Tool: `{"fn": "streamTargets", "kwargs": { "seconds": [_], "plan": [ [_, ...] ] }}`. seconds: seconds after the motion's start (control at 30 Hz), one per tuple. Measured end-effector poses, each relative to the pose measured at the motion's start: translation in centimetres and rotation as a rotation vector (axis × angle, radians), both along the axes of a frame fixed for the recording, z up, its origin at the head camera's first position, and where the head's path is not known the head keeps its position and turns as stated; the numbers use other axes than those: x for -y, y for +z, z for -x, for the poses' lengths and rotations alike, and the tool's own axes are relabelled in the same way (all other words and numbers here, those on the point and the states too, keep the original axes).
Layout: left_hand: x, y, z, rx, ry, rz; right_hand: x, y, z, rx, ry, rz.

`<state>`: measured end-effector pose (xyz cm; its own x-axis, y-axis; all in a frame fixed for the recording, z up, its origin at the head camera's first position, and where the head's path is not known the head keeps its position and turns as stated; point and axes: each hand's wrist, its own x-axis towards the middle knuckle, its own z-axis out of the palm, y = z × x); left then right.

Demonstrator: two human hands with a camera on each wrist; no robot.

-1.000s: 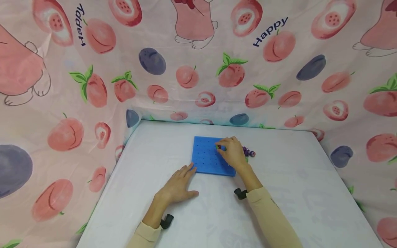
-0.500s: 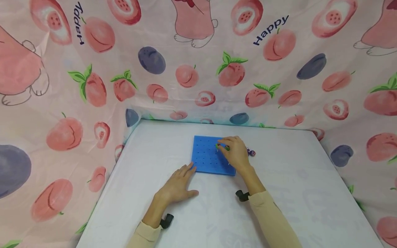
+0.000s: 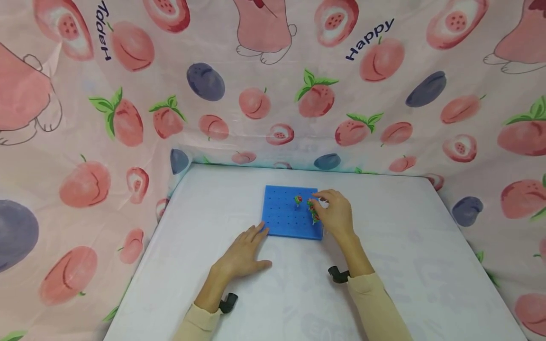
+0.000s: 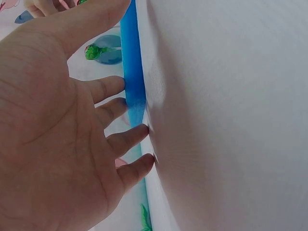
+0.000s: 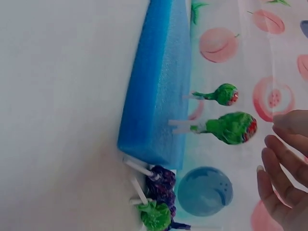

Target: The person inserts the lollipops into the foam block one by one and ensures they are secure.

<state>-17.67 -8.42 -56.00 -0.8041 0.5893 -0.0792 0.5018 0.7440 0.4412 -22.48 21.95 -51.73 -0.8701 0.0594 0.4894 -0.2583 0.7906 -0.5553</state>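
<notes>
A blue foam board (image 3: 281,227) with rows of small holes lies on the table. Green-wrapped lollipops stand in it on white sticks: one lollipop (image 3: 298,200) towards the middle, more along the right side, such as this lollipop (image 5: 233,128). My right hand (image 3: 338,215) hovers over the board's right edge, fingers loosely bent; in the right wrist view they hold nothing and stay apart from the lollipops. My left hand (image 3: 241,253) lies spread at the board's near left corner, fingertips (image 4: 118,84) touching its edge. In the left wrist view, one green lollipop (image 4: 94,52) shows past the fingers.
Loose purple lollipops (image 5: 161,185) and a loose green lollipop (image 5: 155,215) lie beside the board's right side, mostly hidden by my right hand in the head view. A white cloth covers the table (image 3: 204,203). Fruit-printed fabric (image 3: 256,71) hangs around it.
My right hand has let go of the lollipop towards the middle of the board, which now stands upright there, and has moved right. My left hand has kept its place.
</notes>
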Motion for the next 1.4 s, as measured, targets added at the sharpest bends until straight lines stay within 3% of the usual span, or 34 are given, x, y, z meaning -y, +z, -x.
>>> {"fn": "streamTargets", "kwargs": {
  "seconds": [0.17, 0.63, 1.1, 1.4],
  "plan": [
    [0.0, 0.1, -0.1, 0.009, 0.009, -0.001, -1.1, -0.1, -0.6, 0.024, -0.040, 0.038],
    [0.0, 0.3, -0.1, 0.018, 0.018, -0.022, -3.6, -1.1, -1.3, 0.257, -0.142, -0.028],
    [0.0, 0.0, -0.1, 0.008, 0.011, -0.014, -4.8, -2.8, -1.7, 0.304, -0.206, -0.045],
    [0.0, 0.1, 0.0, 0.007, 0.010, -0.014, -5.0, -3.6, -1.6, 0.426, -0.234, -0.055]
  ]
}}
